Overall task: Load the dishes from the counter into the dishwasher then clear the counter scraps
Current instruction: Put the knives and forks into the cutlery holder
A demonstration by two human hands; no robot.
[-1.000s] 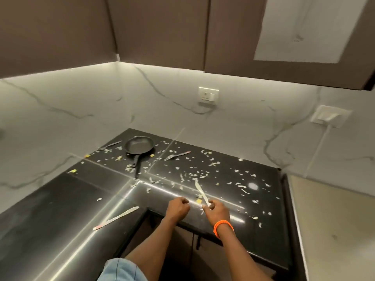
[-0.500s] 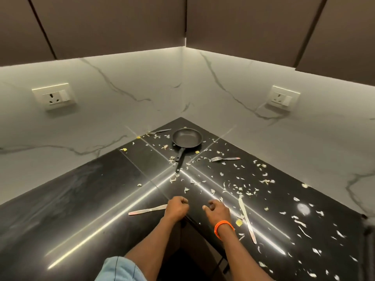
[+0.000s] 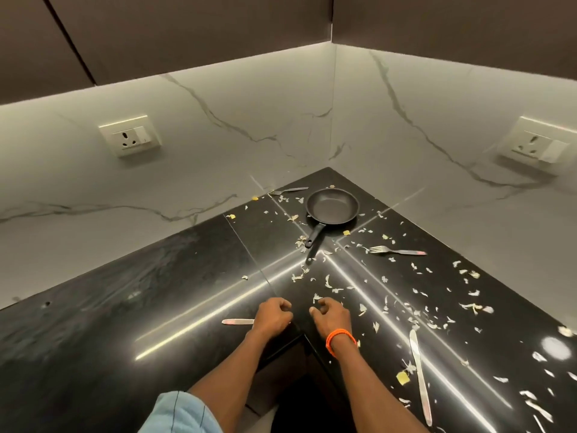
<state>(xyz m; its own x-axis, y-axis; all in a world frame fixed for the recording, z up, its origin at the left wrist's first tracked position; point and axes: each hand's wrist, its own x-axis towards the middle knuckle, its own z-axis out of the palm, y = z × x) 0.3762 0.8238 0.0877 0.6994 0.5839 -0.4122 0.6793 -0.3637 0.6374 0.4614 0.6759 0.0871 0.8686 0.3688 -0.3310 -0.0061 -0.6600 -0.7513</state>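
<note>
Corner of a black counter (image 3: 131,307) under a marble wall, seen from above. Both hands rest near the counter's inner edge, close together but apart. The left hand (image 3: 271,317) is clenched into a loose fist; a knife (image 3: 238,321) lies flat just beside it, its near end hidden behind the knuckles, so whether the fingers grasp it cannot be told. The right hand (image 3: 331,317), with an orange band (image 3: 340,339) at the wrist, has its fingers curled and appears to hold nothing. A 2nd knife (image 3: 420,376) lies flat to the right, well apart from that hand. A frying pan (image 3: 332,207) sits upright in the back corner, handle pointing toward the person, probably the easiest part to take. 1 fork (image 3: 395,251) lies right of the handle; another fork (image 3: 288,190) lies against the wall behind the pan. Pale scraps (image 3: 406,304) are scattered mostly over the right half. The dishwasher is not in view. Judged from this layout, no dish here is loaded yet; the knives, nearest the hands, look like the likely 1st pickups, with scraps left for last.
</note>
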